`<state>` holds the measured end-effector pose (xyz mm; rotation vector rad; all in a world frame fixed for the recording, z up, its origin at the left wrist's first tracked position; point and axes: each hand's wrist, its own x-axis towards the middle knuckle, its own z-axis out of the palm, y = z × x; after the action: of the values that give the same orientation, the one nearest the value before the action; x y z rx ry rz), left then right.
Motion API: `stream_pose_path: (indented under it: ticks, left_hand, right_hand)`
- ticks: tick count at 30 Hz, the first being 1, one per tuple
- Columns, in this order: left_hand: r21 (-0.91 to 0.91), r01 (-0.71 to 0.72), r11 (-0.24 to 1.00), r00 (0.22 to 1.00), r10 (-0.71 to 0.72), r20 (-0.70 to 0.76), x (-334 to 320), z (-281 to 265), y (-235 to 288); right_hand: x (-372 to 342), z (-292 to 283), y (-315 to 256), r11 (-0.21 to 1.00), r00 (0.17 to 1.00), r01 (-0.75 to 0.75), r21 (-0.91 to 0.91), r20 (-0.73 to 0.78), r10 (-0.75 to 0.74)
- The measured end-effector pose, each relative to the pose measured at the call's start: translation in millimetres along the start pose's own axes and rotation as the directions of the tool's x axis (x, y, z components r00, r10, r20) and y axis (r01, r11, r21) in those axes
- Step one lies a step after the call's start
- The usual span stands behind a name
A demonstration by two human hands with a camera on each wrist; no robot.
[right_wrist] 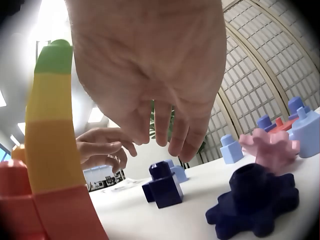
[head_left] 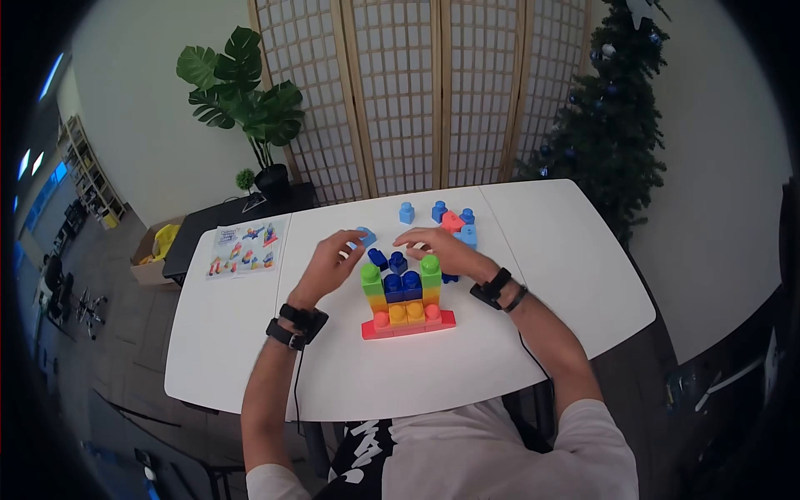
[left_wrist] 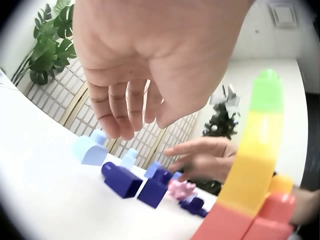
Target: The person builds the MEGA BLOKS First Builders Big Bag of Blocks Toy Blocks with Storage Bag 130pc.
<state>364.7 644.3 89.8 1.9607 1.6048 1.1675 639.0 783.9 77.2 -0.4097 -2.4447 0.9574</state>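
My left hand (head_left: 337,254) hovers over the table with loosely bent fingers and nothing in its grasp, close to a light blue curved block (left_wrist: 91,149). My right hand (head_left: 446,250) is also in the air, its fingers relaxed and holding nothing. Below and between the hands lie two dark blue blocks, one tipped over (left_wrist: 121,180) and one upright (left_wrist: 154,188). Nearer me stands a built block structure: a red base (head_left: 408,327), yellow blocks (head_left: 407,312), dark blue blocks (head_left: 402,287) and two green-topped towers (head_left: 372,277).
A dark blue gear-shaped block (right_wrist: 252,205) and a pink gear (right_wrist: 270,149) lie by the right hand. Farther back are a light blue block (head_left: 407,212) and several blue and red blocks. A printed picture sheet (head_left: 245,247) lies at the table's left.
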Motion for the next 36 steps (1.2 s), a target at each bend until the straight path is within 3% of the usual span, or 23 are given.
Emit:
stream_pose_path:
  ticks: [1,2,5,6,9,10,11,12,13,15,17,18,19,21,22,25,26,27,28,30,34,36]
  left_hand:
    - [0.123,-0.062,0.990,0.996,0.053,0.072,3.1,6.6,-13.4]
    - [0.125,-0.066,0.990,0.996,0.058,0.068,3.6,14.2,-27.0]
    - [0.412,-0.192,0.891,0.980,0.154,0.124,-2.6,36.1,-47.3]
    - [0.385,-0.110,0.917,0.990,0.068,0.121,-4.7,39.7,-51.9]
    - [0.378,-0.084,0.922,0.996,0.064,0.067,-11.6,31.4,-47.6]
    - [0.378,-0.075,0.923,0.996,0.055,0.064,-15.2,27.1,-45.3]
    - [0.335,0.016,0.942,0.997,-0.039,0.062,-17.1,21.6,-41.6]
    - [0.291,0.105,0.951,0.990,-0.129,0.063,-18.4,18.3,-40.6]
    - [0.290,0.106,0.951,0.990,-0.129,0.061,-21.3,17.7,-45.3]
    - [0.129,0.188,0.974,0.982,-0.190,0.003,-29.0,15.8,-56.6]
    - [0.198,0.260,0.945,0.963,-0.269,0.019,-35.0,10.5,-57.2]
    - [0.268,0.327,0.906,0.937,-0.348,0.033,-38.2,8.3,-56.6]
    - [0.268,0.327,0.906,0.937,-0.348,0.032,-41.0,5.7,-53.9]
    - [0.214,0.434,0.875,0.874,-0.466,0.137,-44.9,1.2,-47.8]
    - [0.216,0.430,0.877,0.875,-0.464,0.139,-47.0,1.5,-47.7]
    - [0.100,0.486,0.868,0.851,-0.496,0.172,-52.2,-2.1,-43.0]
    - [0.035,0.493,0.869,0.860,-0.493,0.129,-52.5,-7.2,-36.5]
    - [-0.029,0.495,0.868,0.867,-0.491,0.085,-50.7,-11.8,-32.4]
    - [-0.086,0.390,0.917,0.917,-0.395,-0.053,-47.9,-17.3,-34.6]
    - [-0.082,0.186,0.979,0.936,-0.202,-0.287,-39.0,-31.8,-16.9]
    - [-0.288,0.024,0.957,0.931,-0.127,-0.343,-25.0,-52.5,66.4]
    - [-0.155,-0.164,0.974,0.959,0.120,-0.258,-24.1,-53.3,98.4]
  right_hand:
    - [2.4,9.6,10.4,0.993,0.994,0.081,-0.083,0.075,-0.075]
    - [2.6,21.9,22.6,0.983,0.993,0.105,-0.153,0.062,-0.097]
    - [-2.0,28.7,22.2,0.980,0.992,0.112,-0.166,0.076,-0.101]
    - [-6.1,26.6,21.4,0.962,0.991,0.130,-0.240,0.065,-0.118]
    - [-11.1,10.6,12.8,0.953,0.993,0.049,-0.299,0.120,-0.013]
    - [-15.3,9.9,10.5,0.947,0.998,0.059,-0.316,0.042,-0.048]
    - [-18.1,6.6,8.1,0.947,0.998,0.062,-0.314,0.047,-0.050]
    - [-21.0,0.7,6.0,0.968,0.999,-0.030,-0.249,0.008,0.033]
    - [-23.9,-5.7,3.3,0.976,0.993,-0.121,-0.181,-0.026,0.118]
    - [-27.9,-17.4,7.7,0.991,0.993,-0.077,-0.114,-0.093,0.066]
    - [-30.8,-38.0,-15.6,0.983,0.956,-0.182,0.005,-0.231,0.178]
    - [-30.5,-43.1,-10.2,0.993,0.935,-0.112,0.032,-0.336,0.117]
    - [-28.0,-49.4,-15.1,0.993,0.935,-0.112,0.031,-0.335,0.116]
    - [-28.1,-66.0,-42.5,0.997,0.908,0.036,0.063,-0.418,-0.006]
    - [-30.3,-70.7,-64.5,0.982,0.908,0.033,0.186,-0.416,0.049]
    - [-33.1,-72.7,-102.7,0.971,0.895,0.107,0.212,-0.446,-0.001]
    - [-34.0,-71.9,-110.7,0.972,0.893,0.107,0.211,-0.449,-0.001]
    - [-35.1,-70.6,-117.5,0.984,0.895,0.150,0.096,-0.435,-0.094]
    - [-35.8,-68.2,-122.6,0.981,0.893,0.194,-0.018,-0.411,-0.184]
    - [-36.2,-60.8,-129.9,0.977,0.895,0.210,-0.044,-0.392,-0.211]
    - [-36.1,-53.7,-135.9,0.981,0.930,0.186,-0.063,-0.312,-0.196]
    - [-35.2,-49.7,-136.8,0.980,0.940,0.184,-0.079,-0.279,-0.198]
